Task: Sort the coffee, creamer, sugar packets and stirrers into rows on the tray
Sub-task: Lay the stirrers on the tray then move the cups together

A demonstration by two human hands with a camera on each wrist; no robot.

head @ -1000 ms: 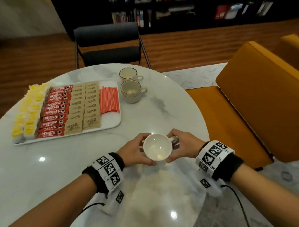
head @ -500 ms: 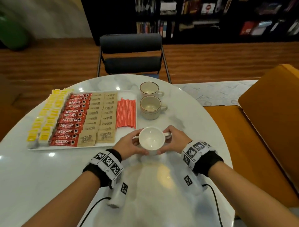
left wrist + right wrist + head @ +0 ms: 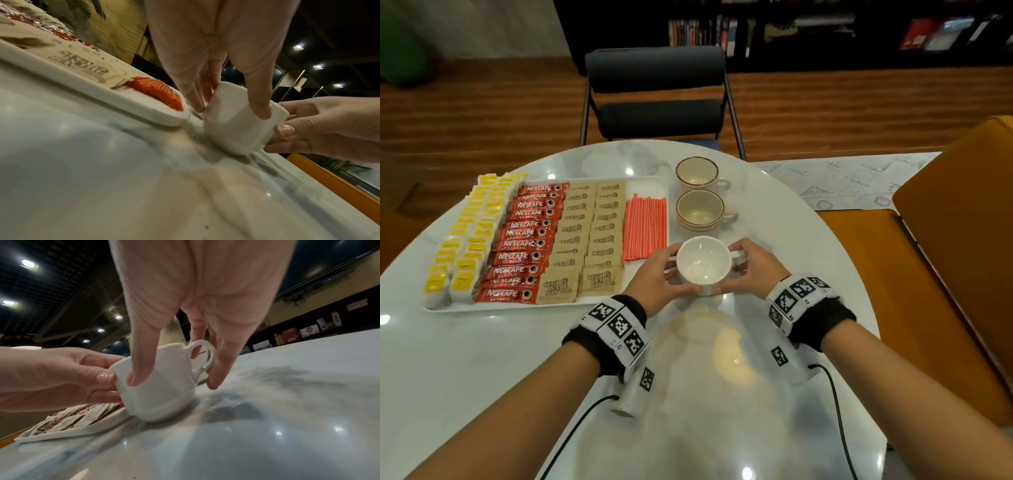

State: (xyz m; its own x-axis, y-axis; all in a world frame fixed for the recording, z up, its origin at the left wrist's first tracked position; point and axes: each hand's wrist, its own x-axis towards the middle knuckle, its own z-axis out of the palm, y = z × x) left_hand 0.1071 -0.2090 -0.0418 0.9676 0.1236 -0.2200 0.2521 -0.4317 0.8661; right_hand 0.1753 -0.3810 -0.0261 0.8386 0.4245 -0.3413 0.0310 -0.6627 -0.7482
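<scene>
A white tray [image 3: 500,306] at the table's left holds rows of yellow creamers [image 3: 465,246], red Nescafe coffee sticks [image 3: 524,243], brown sugar packets [image 3: 589,236] and orange stirrers [image 3: 644,228]. Just off the tray's near right corner stands an empty white cup [image 3: 702,265], its handle to the right. My left hand [image 3: 655,274] grips its left side and my right hand [image 3: 753,270] its right side by the handle. In the wrist views the cup [image 3: 236,129] [image 3: 160,386] has its base on the marble, thumbs and fingers curled round it.
Two brown-rimmed cups [image 3: 697,173] [image 3: 700,210] stand in a line just behind the white one, right of the tray. A dark chair [image 3: 657,99] is at the far side, an orange seat [image 3: 893,274] on the right. The round marble table [image 3: 482,377] curves off close to the right.
Both hands have carried the white cup away from me, from the near middle of the table to just beside the tray's corner and close behind the two rimmed cups.
</scene>
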